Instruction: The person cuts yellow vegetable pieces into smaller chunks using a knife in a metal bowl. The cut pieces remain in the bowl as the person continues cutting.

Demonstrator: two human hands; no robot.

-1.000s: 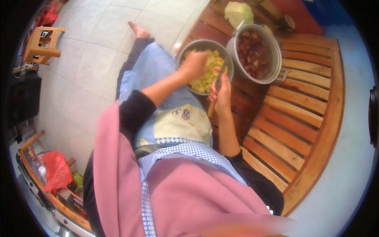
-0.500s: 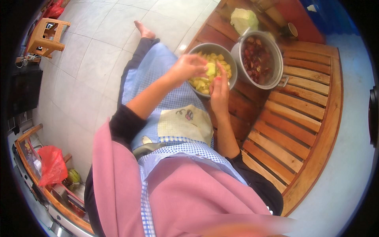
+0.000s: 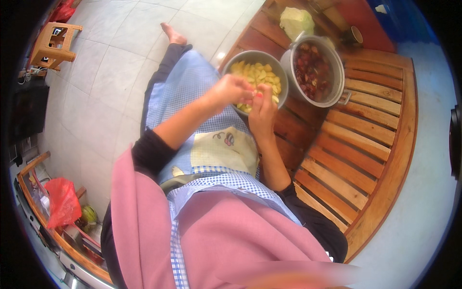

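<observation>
The left hand (image 3: 233, 91) and right hand (image 3: 263, 111) meet fingertip to fingertip above the near side of the bowl (image 3: 276, 61). The left fingers are curled toward the thumb as if pinching; the right fingers are bent, and both their grip and the spot where the tips meet are too blurred to tell whether a small piece is held between them. Directly beneath and just beyond the fingers, yellow pieces (image 3: 262, 73) fill much of the bowl.

With the fingertips this close together, a slip could nip one of them, and anything dropped short of the near rim would likely land on the apron (image 3: 185, 79). The bowl sits at the bench's left edge, so a knock from the right wrist could push it toward the lap or floor.

Right of the bowl and close against it stands the pot (image 3: 287, 66) of dark red pieces (image 3: 308, 72); a wide swing of the right hand might jolt both. Beyond the pot, the cabbage (image 3: 296, 23) and a cup (image 3: 356, 35) limit reach that way. The widest room is left of the left hand, over the floor (image 3: 103, 86); nearer the right forearm, the bench (image 3: 298, 127) offers a strip before the slats (image 3: 358, 132).
</observation>
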